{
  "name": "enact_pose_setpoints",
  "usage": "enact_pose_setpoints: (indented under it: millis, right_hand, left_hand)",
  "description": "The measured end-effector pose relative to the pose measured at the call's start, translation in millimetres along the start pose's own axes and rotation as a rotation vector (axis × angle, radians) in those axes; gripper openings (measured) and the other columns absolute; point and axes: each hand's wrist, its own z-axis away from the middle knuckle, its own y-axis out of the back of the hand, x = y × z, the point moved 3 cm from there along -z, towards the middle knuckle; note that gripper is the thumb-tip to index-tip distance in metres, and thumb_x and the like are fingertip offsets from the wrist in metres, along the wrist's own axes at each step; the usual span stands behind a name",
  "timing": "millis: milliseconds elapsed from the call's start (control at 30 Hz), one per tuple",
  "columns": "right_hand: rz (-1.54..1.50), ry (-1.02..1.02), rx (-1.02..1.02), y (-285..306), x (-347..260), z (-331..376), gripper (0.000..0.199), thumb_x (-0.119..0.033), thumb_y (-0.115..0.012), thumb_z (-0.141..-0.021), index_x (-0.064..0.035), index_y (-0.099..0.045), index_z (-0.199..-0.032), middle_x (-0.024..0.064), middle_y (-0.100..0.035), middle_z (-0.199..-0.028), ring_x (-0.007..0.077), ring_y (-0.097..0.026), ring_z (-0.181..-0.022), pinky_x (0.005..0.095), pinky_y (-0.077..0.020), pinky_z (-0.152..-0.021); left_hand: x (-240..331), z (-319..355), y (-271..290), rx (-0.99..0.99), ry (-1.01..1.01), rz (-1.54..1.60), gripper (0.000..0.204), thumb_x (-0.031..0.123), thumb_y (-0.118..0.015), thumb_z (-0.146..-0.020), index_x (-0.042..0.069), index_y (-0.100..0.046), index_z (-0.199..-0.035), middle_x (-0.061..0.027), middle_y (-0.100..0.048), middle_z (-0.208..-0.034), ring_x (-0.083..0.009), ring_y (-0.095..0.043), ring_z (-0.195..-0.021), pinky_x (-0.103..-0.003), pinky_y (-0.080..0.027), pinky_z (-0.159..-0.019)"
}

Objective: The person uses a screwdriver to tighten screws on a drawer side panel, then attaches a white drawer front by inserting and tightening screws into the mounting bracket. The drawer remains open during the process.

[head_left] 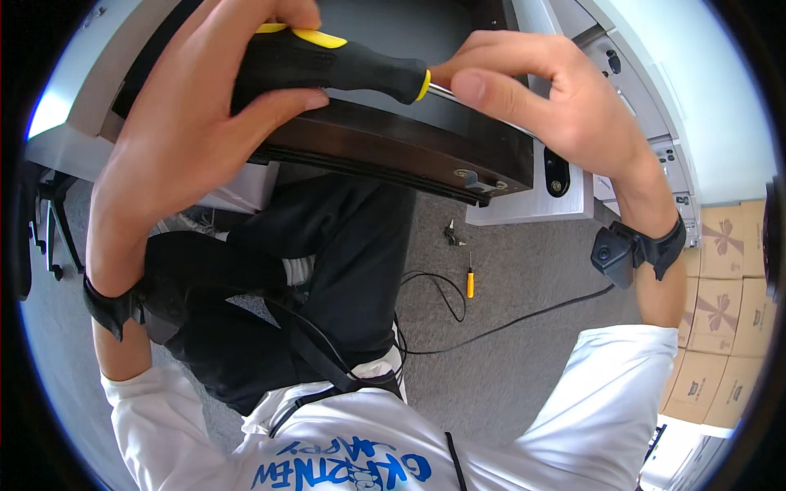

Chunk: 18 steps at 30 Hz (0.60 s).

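Note:
A large screwdriver (368, 75) with a black and yellow handle lies nearly level across the top of the view. My left hand (196, 106) is wrapped round the thick end of its handle. At the other end my right hand (532, 86) pinches the metal shaft just past the yellow collar. The screwdriver's tip is hidden behind my right hand. Beneath both hands is a dark brown drawer or tray (409, 143) with a metal fitting (479, 182) at its near right corner. A light grey panel (532, 204) with a black oval recess (557, 172) stands beside that corner.
On the grey carpet lie a small yellow-handled screwdriver (470, 282), a small dark metal piece (452, 233) and a black cable (516, 323). Brown cardboard boxes (712, 307) are stacked at the right. Grey drawers (643, 114) line the upper right. Chair legs (56, 221) show at the left.

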Motion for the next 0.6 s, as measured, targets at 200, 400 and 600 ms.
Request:
enact_pose_setpoints:
  millis: [200,400,600]
  right_hand:
    - [0.01,0.061,-0.005,-2,-7,0,0.014,-0.01,-0.075,-0.086,0.0015,-0.078,-0.094,0.0083,-0.071,-0.078,0.0183,-0.065,-0.073,0.0294,-0.0469,-0.071]
    - [-0.07,-0.08,-0.027,-1,-6,2,0.012,-0.007,-0.073,-0.09,0.0029,-0.078,-0.092,0.0106,-0.071,-0.073,0.0148,-0.063,-0.058,0.0291,-0.0476,-0.06]
    - [-0.14,-0.02,0.003,-3,-4,1,0.012,-0.007,-0.076,-0.09,0.0036,-0.078,-0.094,0.0087,-0.069,-0.072,0.0137,-0.063,-0.056,0.027,-0.0463,-0.054]
  left_hand:
    - [1,5,2,-0.186,0.317,0.027,0.037,0.025,-0.052,-0.103,0.006,-0.064,-0.131,-0.0114,-0.061,-0.127,-0.0239,-0.059,-0.117,-0.035,-0.042,-0.108]
    - [-15,14,4,-0.102,0.521,-0.033,0.051,0.047,-0.045,-0.109,0.007,-0.068,-0.132,-0.0098,-0.066,-0.13,-0.0215,-0.062,-0.123,-0.029,-0.039,-0.112]
    - [-38,44,-1,0.044,0.804,-0.26,0.053,0.047,-0.041,-0.111,0.011,-0.062,-0.143,-0.0086,-0.065,-0.137,-0.0214,-0.062,-0.126,-0.028,-0.045,-0.108]
